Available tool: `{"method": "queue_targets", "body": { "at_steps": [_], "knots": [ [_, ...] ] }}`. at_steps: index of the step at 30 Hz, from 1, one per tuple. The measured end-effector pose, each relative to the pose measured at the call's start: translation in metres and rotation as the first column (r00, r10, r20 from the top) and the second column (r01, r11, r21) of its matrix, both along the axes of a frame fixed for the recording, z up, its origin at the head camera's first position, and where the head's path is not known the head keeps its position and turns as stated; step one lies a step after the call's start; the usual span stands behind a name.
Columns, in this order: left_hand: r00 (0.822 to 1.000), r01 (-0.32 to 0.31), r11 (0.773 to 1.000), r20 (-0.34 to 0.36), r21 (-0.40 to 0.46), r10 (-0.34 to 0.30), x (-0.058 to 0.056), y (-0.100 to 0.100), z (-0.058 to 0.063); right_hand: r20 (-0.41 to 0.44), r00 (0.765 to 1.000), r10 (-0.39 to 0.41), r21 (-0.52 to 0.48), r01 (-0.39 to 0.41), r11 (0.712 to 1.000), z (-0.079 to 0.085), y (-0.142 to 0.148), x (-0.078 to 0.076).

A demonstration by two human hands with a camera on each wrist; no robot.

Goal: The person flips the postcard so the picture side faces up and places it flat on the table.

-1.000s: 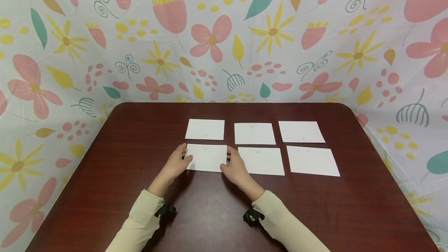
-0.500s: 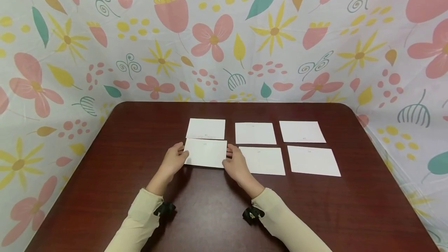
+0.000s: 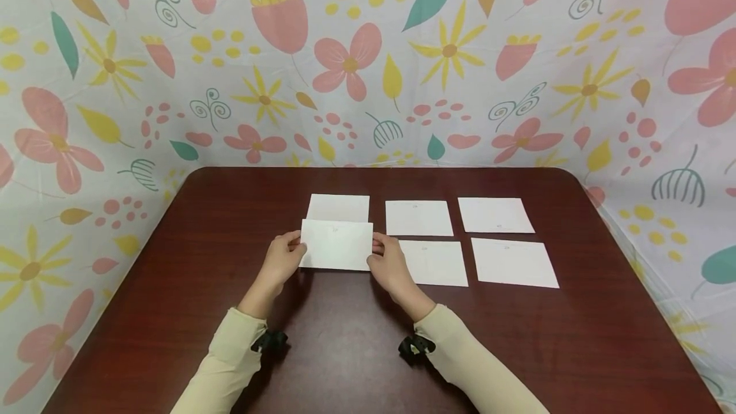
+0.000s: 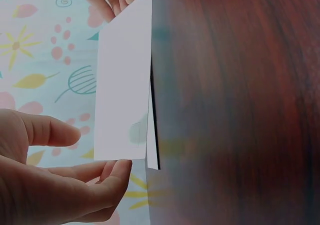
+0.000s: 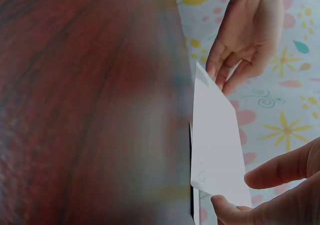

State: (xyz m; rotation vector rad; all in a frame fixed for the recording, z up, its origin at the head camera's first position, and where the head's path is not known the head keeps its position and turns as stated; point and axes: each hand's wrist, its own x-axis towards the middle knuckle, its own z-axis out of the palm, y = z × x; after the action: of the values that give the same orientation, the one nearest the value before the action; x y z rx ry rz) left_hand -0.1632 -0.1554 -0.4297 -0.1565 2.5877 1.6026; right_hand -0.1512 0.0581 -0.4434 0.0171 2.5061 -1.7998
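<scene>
Now we see the left hand (image 3: 282, 260) and right hand (image 3: 392, 265) gripping a white card (image 3: 336, 245) between them, one at each short edge, the card tilted up over the dark table (image 3: 345, 363), partly hiding a back-row card (image 3: 338, 207), four more cards (image 3: 420, 218) lying to its right.

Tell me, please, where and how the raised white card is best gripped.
Probably by its two short edges, left hand coming from the left, right hand from the right: the card is wide, thin, tilted and held above the table.
</scene>
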Motion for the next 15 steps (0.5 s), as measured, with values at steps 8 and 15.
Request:
{"method": "queue_targets", "body": {
  "at_steps": [8, 15],
  "knots": [
    [1.000, -0.022, 1.000, -0.018, 0.000, 0.022, 0.0005, -0.0013, 0.0021, -0.023, 1.000, -0.004, -0.030, 0.004, 1.000, 0.0036, 0.0011, -0.0015],
    [0.998, -0.048, 0.999, -0.039, 0.005, 0.048, 0.0001, -0.0024, 0.0045, -0.039, 0.999, 0.001, -0.028, -0.002, 1.000, 0.0061, 0.0020, -0.0022]
  ]
}}
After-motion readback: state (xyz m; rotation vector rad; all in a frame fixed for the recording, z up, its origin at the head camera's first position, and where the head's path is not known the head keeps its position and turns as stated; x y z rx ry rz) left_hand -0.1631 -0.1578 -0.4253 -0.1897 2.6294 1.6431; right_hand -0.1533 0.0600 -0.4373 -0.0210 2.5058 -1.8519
